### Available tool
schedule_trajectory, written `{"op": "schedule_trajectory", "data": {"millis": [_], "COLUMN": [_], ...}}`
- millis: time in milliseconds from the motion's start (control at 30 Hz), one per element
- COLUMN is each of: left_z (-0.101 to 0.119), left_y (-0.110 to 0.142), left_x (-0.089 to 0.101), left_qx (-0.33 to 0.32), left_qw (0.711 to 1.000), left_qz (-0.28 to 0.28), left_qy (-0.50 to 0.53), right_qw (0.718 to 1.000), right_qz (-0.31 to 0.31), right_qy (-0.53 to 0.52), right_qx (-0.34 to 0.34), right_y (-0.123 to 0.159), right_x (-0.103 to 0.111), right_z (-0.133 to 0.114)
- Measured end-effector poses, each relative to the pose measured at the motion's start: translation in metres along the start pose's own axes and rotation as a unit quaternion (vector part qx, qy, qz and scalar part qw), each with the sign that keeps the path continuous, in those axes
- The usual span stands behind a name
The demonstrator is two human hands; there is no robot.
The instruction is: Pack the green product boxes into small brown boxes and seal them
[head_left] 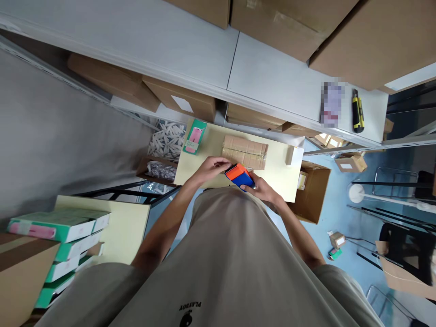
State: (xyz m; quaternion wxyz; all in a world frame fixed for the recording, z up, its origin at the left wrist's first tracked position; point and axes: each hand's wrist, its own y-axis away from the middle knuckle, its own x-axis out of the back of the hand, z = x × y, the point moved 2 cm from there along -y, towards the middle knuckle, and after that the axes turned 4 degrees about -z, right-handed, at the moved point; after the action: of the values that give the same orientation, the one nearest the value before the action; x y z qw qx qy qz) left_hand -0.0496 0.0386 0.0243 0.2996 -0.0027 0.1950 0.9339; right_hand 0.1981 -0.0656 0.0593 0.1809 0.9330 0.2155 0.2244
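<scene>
An orange-and-blue handheld device (240,176) with a dark end is held just in front of my shirt, over the table's near edge. My right hand (263,187) wraps around its blue part, thumb on the near side. At the dark end, the fingers of my left hand (215,168) are drawn together in a pinch; what lies between them is too small to make out. Just beyond both hands, a taped brown cardboard parcel (244,151) lies on the pale yellow table (204,141). A green box with a pink picture (195,137) lies at the table's left.
Above the table runs a grey shelf (190,50) bearing large cartons and a yellow-black utility knife (357,111). An open carton (315,190) stands at the table's right end. Green boxes (68,225) are stacked at lower left. White pieces (166,141) fill a container left of the table.
</scene>
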Motion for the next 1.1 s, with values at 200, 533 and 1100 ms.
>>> {"op": "schedule_trajectory", "data": {"millis": [200, 533, 1100], "left_z": [-0.002, -0.027, -0.047], "left_y": [-0.005, -0.015, -0.054], "left_x": [0.003, 0.0, 0.046], "left_qx": [0.008, 0.039, 0.03], "left_qw": [0.999, 0.99, 0.934], "left_qz": [-0.017, 0.085, 0.293], "left_qy": [0.04, 0.105, 0.202], "right_qw": [0.999, 0.99, 0.941], "right_qz": [-0.03, -0.068, -0.215], "right_qy": [0.029, 0.056, 0.074], "right_qx": [-0.028, -0.11, -0.251], "right_y": [-0.004, -0.032, -0.086], "right_x": [0.012, 0.03, 0.137], "right_z": [-0.021, -0.034, -0.071]}}
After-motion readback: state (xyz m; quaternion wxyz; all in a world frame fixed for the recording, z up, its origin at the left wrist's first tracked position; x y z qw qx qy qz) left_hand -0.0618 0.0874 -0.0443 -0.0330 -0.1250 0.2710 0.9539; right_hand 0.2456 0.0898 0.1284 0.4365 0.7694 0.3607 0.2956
